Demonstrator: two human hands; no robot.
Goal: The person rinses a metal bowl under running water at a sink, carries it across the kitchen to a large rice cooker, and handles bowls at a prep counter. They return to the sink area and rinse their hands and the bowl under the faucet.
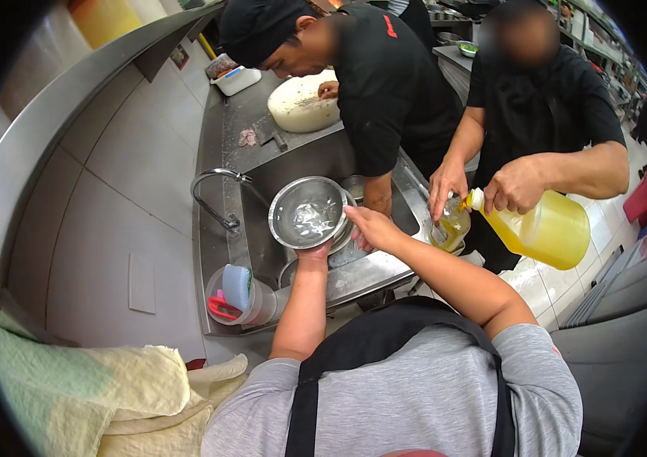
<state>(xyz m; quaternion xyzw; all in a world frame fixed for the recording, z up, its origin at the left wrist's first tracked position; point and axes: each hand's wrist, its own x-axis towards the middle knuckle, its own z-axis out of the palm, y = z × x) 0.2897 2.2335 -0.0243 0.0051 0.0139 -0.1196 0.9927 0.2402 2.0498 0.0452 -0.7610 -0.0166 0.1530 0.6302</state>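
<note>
Over the sink I hold a round metal bowl, its shiny inside turned up. My left hand is under the bowl's near edge, mostly hidden by it, and supports it. At the bowl's right side is my right hand, its fingers against the rim and partly out of sight. More metal dishes sit just beyond and below the bowl. The curved faucet stands to the left of the bowl, not over it.
One co-worker leans over the sink, near a round white block. Another co-worker tips a yellow liquid jug into a clear bottle. A clear tub holds a blue sponge. Cloths hang lower left.
</note>
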